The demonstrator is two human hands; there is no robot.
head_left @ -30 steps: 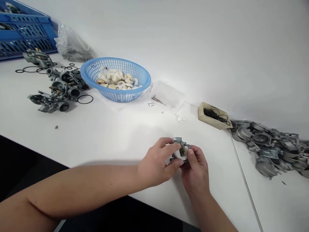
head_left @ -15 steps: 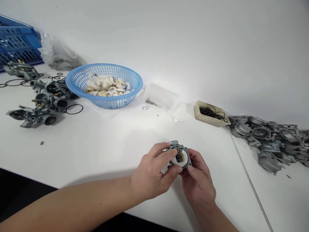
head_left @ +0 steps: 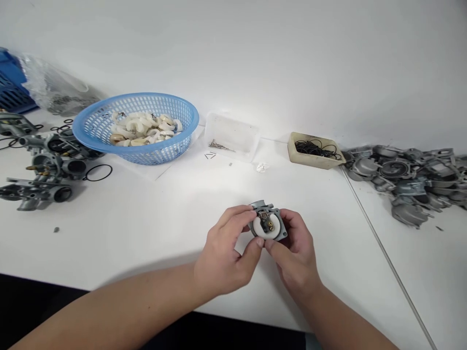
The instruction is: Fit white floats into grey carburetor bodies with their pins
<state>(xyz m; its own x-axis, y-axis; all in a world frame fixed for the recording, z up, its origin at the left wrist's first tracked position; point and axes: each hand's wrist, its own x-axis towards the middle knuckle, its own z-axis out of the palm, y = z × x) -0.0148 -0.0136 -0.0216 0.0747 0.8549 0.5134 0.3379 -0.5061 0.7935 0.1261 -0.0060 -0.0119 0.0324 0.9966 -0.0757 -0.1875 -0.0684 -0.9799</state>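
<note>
Both my hands hold a small die-cast carburetor body above the white table, with its open float side facing me. A white plastic float sits inside it around small brass fittings. My left hand grips the left edge, its thumb on the lower rim. My right hand supports the right side, its fingers behind the body and its thumb at the bottom edge. The fingers partly hide the lower part of the carburetor.
A blue plastic basket holds several white floats. To the left lie assembled carburetors and black O-rings. A clear plastic box holds metal pins. A beige tray holds black rings, beside a pile of metal castings.
My view has swung right, so everything on the table has shifted left. The carburetor has turned further toward me, showing more of the white float. Both hands still hold it.
</note>
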